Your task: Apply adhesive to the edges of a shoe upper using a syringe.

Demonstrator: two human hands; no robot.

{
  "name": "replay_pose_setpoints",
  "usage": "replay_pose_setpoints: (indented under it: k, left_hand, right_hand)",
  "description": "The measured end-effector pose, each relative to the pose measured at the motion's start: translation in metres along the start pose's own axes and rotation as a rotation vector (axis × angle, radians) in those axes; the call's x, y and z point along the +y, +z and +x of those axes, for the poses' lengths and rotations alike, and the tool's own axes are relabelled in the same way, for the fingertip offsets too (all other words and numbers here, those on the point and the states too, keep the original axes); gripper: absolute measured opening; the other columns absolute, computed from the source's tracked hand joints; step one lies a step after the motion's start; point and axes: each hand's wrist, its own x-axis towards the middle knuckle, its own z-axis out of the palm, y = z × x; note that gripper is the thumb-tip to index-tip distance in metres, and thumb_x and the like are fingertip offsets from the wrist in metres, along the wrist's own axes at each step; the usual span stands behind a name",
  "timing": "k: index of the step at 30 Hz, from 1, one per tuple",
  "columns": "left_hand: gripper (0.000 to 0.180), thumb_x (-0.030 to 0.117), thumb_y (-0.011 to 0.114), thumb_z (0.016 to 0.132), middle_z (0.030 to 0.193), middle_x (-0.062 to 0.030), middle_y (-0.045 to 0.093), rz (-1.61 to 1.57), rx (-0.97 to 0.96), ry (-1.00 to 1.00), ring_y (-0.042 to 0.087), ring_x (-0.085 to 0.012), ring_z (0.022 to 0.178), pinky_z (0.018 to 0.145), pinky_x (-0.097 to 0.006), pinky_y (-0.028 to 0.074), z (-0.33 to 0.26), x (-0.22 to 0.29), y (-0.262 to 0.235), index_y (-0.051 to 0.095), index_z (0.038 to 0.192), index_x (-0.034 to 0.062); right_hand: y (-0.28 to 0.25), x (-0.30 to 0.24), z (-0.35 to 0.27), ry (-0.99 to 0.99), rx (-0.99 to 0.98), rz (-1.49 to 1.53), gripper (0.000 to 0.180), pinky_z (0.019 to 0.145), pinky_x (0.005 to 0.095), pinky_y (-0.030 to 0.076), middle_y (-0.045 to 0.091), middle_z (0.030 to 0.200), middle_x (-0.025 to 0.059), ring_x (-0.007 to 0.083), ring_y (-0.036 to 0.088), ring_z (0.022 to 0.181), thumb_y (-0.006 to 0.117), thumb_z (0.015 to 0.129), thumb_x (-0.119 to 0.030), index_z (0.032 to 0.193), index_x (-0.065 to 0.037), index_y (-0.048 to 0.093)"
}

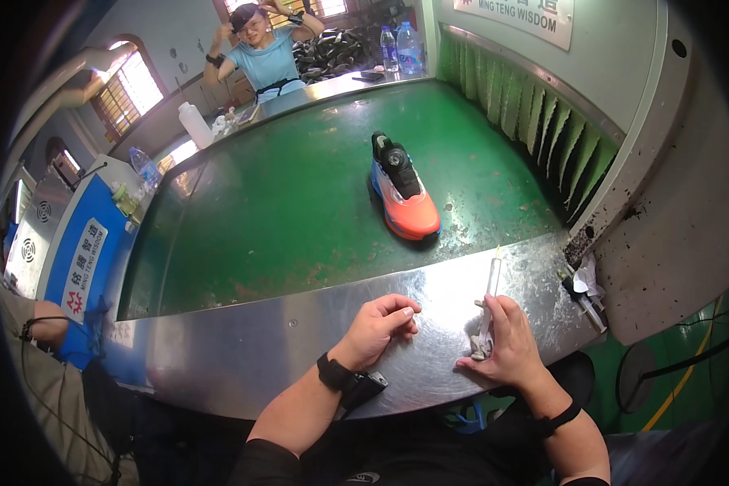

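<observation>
A sports shoe point(411, 202), coral at the toe with blue sides and a black collar, stands upright on the green belt with its toe toward me. Over the metal ledge, my right hand point(510, 344) has its fingers and thumb around a clear syringe point(493, 279), whose thin yellowish tip points away from me toward the belt. By that thumb is a crumpled whitish piece point(479, 348), partly covered by the hand. My left hand point(377, 330) hovers above the ledge to the left, fingers curled and thumb against the index finger; nothing shows in it.
The metal ledge point(243, 332) borders the green belt point(251, 202). Green strip curtains point(535, 105) hang on the right. A brush-like tool point(579, 296) lies at the ledge's right end. A co-worker point(271, 61) is at the far end, near bottles point(410, 49); another person's arm point(49, 324) is at left.
</observation>
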Motion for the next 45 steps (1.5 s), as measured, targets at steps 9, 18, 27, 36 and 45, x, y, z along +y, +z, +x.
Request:
replay_pose_setpoints:
  k: [9,18,27,36,45]
  left_hand:
    - [0.012,0.011,0.053,0.094,0.080,-0.0047,0.061,0.003,-0.004,0.005,0.061,-0.0125,0.076,0.070,-0.025,0.050,-0.0003,0.0003,-0.0020,0.059,0.098,0.0015]
    - [0.015,0.012,0.050,0.096,0.078,-0.0038,0.059,0.008,-0.004,0.007,0.061,-0.0126,0.076,0.070,-0.025,0.050,-0.0004,0.0004,-0.0006,0.059,0.101,0.0007]
    - [0.015,0.010,0.049,0.095,0.078,-0.0042,0.060,0.022,-0.006,0.003,0.060,-0.0126,0.076,0.070,-0.025,0.050,0.0002,0.0002,-0.0013,0.058,0.101,-0.0001]
    - [0.016,0.013,0.049,0.096,0.078,-0.0037,0.060,0.009,-0.009,-0.003,0.060,-0.0126,0.076,0.070,-0.026,0.050,0.0000,0.0006,-0.0010,0.059,0.099,0.0012]
    - [0.015,0.012,0.050,0.096,0.079,-0.0043,0.060,0.009,-0.020,0.002,0.060,-0.0129,0.077,0.070,-0.026,0.050,0.0022,-0.0014,-0.0040,0.058,0.098,0.0008]
  right_hand:
    - [0.0012,0.0013,0.0009,-0.013,-0.003,0.010,0.108,0.085,0.0424,0.042,0.044,0.119,0.0170,0.0340,0.048,0.103,0.085,0.051,-0.041,0.136,-0.003,0.032]
    - [0.0018,0.0009,-0.0005,-0.013,-0.009,0.015,0.110,0.085,0.0435,0.041,0.043,0.119,0.0166,0.0341,0.047,0.105,0.087,0.049,-0.040,0.136,-0.003,0.031]
    - [0.0008,-0.0010,-0.0005,0.004,-0.021,-0.029,0.109,0.085,0.0430,0.040,0.043,0.119,0.0159,0.0334,0.047,0.105,0.086,0.049,-0.042,0.136,-0.004,0.031]
    - [0.0009,0.0002,-0.0005,0.009,-0.025,-0.014,0.109,0.084,0.0431,0.040,0.043,0.120,0.0157,0.0332,0.047,0.106,0.085,0.050,-0.043,0.136,-0.004,0.031]
    - [-0.0008,-0.0001,0.0007,0.007,-0.027,-0.021,0.109,0.083,0.0421,0.040,0.043,0.119,0.0160,0.0329,0.047,0.104,0.085,0.050,-0.042,0.136,-0.004,0.031]
